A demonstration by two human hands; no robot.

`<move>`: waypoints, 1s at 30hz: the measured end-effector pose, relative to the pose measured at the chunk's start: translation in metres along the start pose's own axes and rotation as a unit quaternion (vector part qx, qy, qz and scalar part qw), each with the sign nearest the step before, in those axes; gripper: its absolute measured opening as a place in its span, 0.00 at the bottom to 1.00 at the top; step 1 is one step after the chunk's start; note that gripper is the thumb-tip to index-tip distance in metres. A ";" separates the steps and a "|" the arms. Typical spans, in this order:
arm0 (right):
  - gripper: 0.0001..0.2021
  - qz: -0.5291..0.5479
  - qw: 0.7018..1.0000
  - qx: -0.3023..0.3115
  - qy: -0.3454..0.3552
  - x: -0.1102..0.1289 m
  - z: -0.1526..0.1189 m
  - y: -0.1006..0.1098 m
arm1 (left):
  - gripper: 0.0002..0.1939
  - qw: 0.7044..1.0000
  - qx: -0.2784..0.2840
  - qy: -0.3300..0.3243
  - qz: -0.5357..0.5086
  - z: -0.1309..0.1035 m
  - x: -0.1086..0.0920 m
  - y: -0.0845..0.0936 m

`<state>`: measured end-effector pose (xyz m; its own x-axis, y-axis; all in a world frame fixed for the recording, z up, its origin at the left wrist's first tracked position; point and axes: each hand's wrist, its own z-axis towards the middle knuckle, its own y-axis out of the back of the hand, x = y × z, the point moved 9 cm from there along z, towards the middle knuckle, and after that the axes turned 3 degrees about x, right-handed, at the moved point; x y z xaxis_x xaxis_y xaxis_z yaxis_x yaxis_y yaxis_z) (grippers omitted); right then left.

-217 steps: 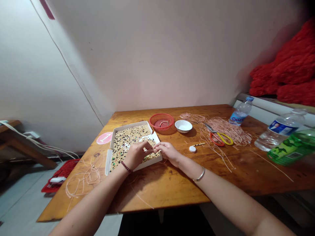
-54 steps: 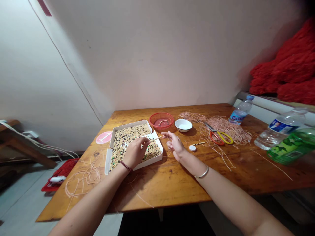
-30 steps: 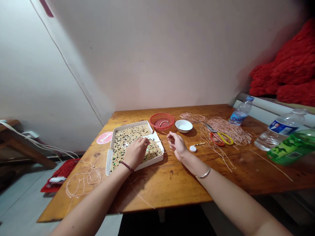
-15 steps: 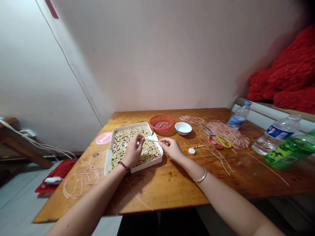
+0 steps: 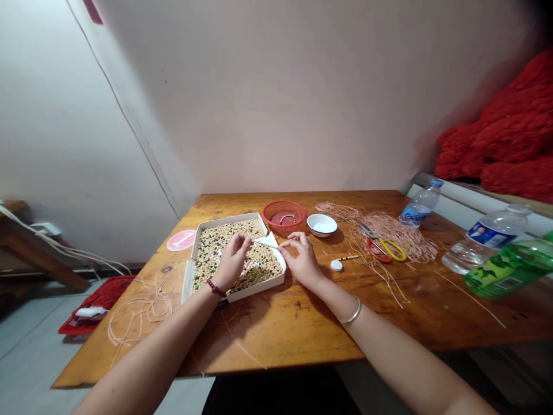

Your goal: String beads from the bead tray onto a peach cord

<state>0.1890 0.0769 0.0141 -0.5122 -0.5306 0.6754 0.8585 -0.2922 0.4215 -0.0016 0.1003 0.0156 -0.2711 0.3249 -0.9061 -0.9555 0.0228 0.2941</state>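
A white shallow box (image 5: pixel 259 292) full of small tan, black, green and white beads (image 5: pixel 227 231) stands before me. My left hand (image 5: pixel 232 260) is over the beads with thumb and fingertips pinched together; what they hold is too small to make out. At the box's right edge my right hand (image 5: pixel 303 260) pinches the end of a thin beaded string (image 5: pixel 271 247). The string runs across the box toward my left fingers, its far end hard to see.
Behind the box are a red plastic basket (image 5: pixel 284 217) holding a beaded strand, and a white bowl (image 5: pixel 322 225). Scissors (image 5: pixel 382 244) lie by a heap of pink cords (image 5: pixel 401 230). Bottles (image 5: pixel 488 236) line the right side; loose cords (image 5: pixel 149 305) lie left.
My right hand's other fingers have lifted and curled higher while thumb and forefinger stay at the string. My left hand has shifted slightly left. The camera view has moved a little.
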 end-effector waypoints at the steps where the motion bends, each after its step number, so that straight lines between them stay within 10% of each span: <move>1: 0.08 -0.025 0.999 -0.016 0.015 0.006 -0.001 0.004 | 0.13 1.000 -0.001 -0.006 -0.002 0.000 -0.001 0.001; 19: 0.06 -0.182 0.976 0.015 0.117 0.038 -0.004 0.002 | 0.12 0.996 -0.036 -0.053 0.069 -0.001 -0.008 0.012; 25: 0.08 -0.007 0.991 0.104 0.083 0.024 -0.002 -0.015 | 0.13 0.999 -0.029 -0.021 0.004 0.001 0.001 0.011; 30: 0.08 0.231 0.955 0.156 -0.104 -0.010 -0.008 -0.044 | 0.14 0.998 -0.009 0.010 -0.064 0.000 -0.001 0.005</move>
<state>0.1563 0.0891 -0.0160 -0.1032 -0.3657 0.9250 0.9608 0.2038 0.1878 -0.0059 0.0995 0.0182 -0.1485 0.3011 -0.9420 -0.9843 0.0468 0.1701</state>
